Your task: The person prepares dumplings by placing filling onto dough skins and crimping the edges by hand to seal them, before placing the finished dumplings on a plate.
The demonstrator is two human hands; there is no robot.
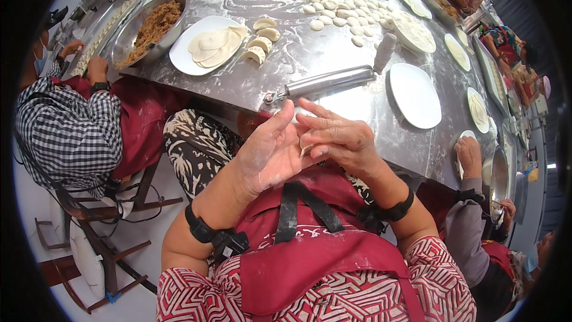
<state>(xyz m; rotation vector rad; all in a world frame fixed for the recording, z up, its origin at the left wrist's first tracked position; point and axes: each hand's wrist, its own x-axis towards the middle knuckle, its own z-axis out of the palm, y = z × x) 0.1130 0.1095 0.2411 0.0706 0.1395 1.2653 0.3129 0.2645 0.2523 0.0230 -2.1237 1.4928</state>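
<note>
My left hand (272, 154) is turned palm up with its thumb raised, floury, over my lap by the table edge. Bent over its fingers is my right hand (342, 141). A pale piece of dough (305, 149) shows as a small edge between the two hands; the fingers hide the rest. Beyond them lies a steel rolling pin (330, 81) with a wrapped handle. Flat dough wrappers (213, 47) are stacked on a white plate (182, 60), beside several pleated dumplings (260, 43). An oval white plate (415, 96) with nothing on it is at the right.
A steel bowl of orange-brown filling (156, 27) stands at the left of the floured steel table (250, 85). Many small dough discs (339, 13) and a dish of flour (413, 31) are farther back. Co-workers sit close on both sides, with a person's hand (469, 156) at the right.
</note>
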